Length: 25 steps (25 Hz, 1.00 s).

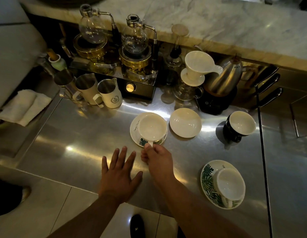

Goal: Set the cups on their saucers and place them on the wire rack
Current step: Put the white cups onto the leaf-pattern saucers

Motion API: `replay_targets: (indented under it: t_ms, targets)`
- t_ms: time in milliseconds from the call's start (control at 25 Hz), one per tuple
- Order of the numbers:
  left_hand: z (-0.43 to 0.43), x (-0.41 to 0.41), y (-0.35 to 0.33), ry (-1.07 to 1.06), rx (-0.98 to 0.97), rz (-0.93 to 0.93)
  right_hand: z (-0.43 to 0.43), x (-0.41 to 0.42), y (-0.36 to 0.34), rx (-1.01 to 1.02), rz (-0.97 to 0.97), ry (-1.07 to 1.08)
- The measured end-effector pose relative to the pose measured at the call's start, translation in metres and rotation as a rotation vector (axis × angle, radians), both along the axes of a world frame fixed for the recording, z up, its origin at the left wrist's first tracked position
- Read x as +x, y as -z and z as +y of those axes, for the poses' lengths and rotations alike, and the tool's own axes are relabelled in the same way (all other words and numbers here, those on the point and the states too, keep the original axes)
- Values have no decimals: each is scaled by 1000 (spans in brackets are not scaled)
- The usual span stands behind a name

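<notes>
A white cup (152,127) sits on a leaf-patterned saucer (134,130) in the middle of the steel counter. My right hand (158,160) pinches that cup's handle at its near side. My left hand (119,176) lies flat on the counter just left of it, fingers spread, holding nothing. A bare cream saucer (185,122) lies to the right of the held cup. Further right stands a black cup (238,126) with a white inside, on no saucer. Near the front right edge a second white cup (230,182) rests on its leaf-patterned saucer (207,179). No wire rack is in view.
At the back stand two glass siphon brewers (133,38), three milk jugs (109,93), a white dripper on a glass server (195,66) and a steel kettle (225,76) on a black base. A folded white cloth (24,107) lies at the left. A marble ledge (218,19) overhangs behind.
</notes>
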<state>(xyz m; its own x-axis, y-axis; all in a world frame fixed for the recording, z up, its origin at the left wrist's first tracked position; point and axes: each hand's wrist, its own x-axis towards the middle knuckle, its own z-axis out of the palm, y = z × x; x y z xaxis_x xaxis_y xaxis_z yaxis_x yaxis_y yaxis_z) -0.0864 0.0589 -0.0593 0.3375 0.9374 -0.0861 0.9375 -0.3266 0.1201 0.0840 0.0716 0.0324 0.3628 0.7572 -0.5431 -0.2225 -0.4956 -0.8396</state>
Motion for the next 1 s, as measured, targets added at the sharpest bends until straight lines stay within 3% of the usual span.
replay_targets:
  t_ms: [1000]
  targets:
    - [1, 2, -1, -19, -19, -6, 27, -6, 19, -89, -39, -20]
